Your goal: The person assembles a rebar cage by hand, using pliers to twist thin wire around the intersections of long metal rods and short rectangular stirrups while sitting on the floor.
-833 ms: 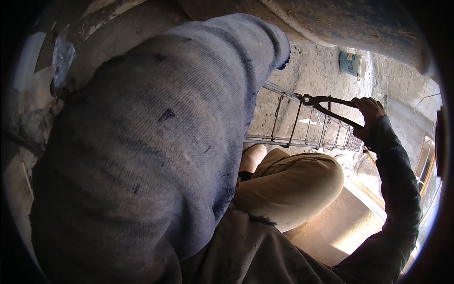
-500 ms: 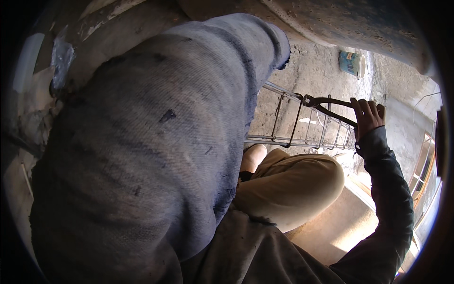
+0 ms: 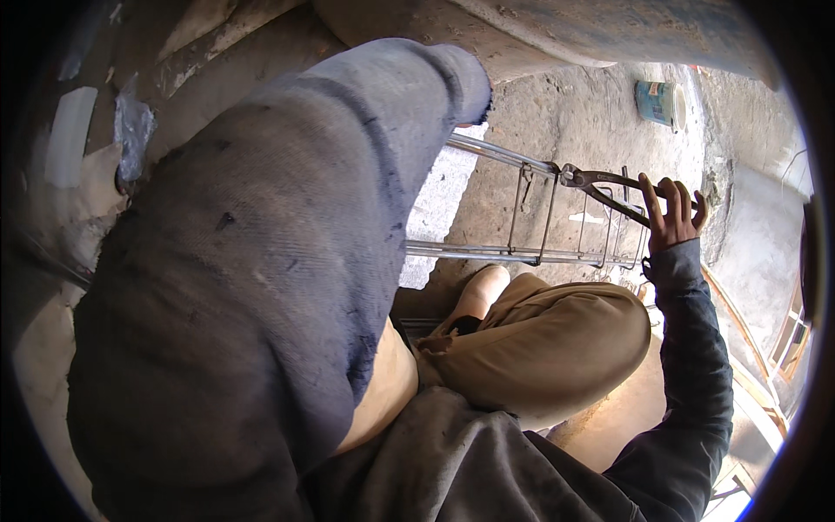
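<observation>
My right hand (image 3: 675,211) grips the handles of dark metal pincers (image 3: 584,178), its fingers curled over them and partly spread. The pincers' jaws are at a corner where a crosswise wire hoop meets the upper rods of a steel rebar cage (image 3: 487,252). This cage has long parallel rods with several thin hoops around them and stretches away to the right. My left sleeve (image 3: 235,244), thick and grey-blue, fills the left half and ends near the cage's upper rods. Only a sliver of my left hand (image 3: 467,125) shows under the cuff; its fingers are hidden.
My bent leg (image 3: 539,348) in tan trousers and a bare foot (image 3: 484,287) are just below the cage. A blue-and-white bucket (image 3: 657,104) stands beyond it. A large rounded, worn surface (image 3: 557,26) crosses the top. Clear plastic (image 3: 132,130) lies at far left.
My left sleeve has shifted left, baring more of the cage rods and a bright white patch on the floor. My right-hand fingers are more spread on the pincers, whose jaws stay at the hoop.
</observation>
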The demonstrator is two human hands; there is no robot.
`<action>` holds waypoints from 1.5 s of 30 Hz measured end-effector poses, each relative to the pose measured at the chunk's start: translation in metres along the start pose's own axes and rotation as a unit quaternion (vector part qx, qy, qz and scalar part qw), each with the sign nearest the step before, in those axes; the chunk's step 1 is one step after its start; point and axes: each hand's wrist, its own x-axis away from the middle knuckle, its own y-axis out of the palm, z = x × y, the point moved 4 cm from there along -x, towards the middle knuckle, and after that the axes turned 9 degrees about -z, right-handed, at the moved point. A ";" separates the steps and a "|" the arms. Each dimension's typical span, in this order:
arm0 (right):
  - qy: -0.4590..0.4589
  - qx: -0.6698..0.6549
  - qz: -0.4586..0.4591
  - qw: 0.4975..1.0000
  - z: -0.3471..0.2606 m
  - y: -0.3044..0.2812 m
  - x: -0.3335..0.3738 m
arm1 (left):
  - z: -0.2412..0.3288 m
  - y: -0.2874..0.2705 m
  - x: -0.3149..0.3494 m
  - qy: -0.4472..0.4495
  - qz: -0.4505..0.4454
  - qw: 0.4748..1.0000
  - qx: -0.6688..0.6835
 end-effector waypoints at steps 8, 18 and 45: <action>0.075 -0.239 -0.001 0.968 -0.007 0.122 0.015 | 0.030 -0.019 0.053 -0.031 -0.017 0.997 0.062; 0.150 -0.911 -0.140 0.359 -0.036 0.075 0.055 | 0.043 -0.021 0.077 0.060 0.163 0.975 0.140; 0.080 -0.793 -0.137 0.588 -0.089 0.077 0.067 | 0.073 -0.012 0.038 0.058 0.060 0.980 0.182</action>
